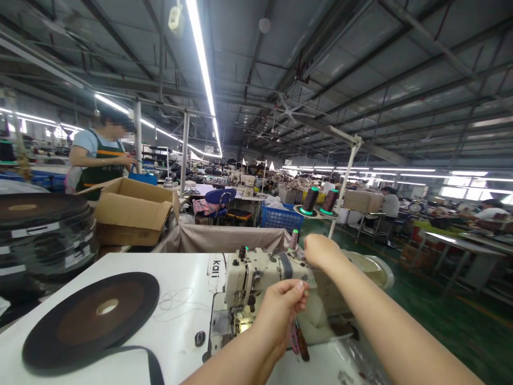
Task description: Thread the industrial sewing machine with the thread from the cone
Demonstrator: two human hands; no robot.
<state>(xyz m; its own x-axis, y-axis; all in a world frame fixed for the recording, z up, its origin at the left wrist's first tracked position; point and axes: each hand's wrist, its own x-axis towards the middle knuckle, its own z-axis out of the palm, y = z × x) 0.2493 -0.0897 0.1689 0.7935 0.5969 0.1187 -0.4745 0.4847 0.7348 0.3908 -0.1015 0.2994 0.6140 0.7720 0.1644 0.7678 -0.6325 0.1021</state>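
A cream sewing machine (240, 280) stands on the white table in front of me. My left hand (285, 299) is closed in a pinch before the machine's arm, thumb against fingertips; anything between them is too small to make out. Reaching over the machine's top, my right hand (321, 250) is curled beside a small thread cone (294, 240). What its fingers hold, if anything, is hidden. Below my left hand are a dark-handled tool (303, 345) and a pink-handled tool (294, 339). Loose pale thread (174, 305) lies left of the needle area.
A roll of dark strip (132, 299) lies flat on the white table (176, 267). Stacked rolls (44, 230) and an open cardboard box (132, 211) stand at left, with a person (100, 155) behind. Dark thread cones (310, 201) sit on a stand (344, 187) behind the machine.
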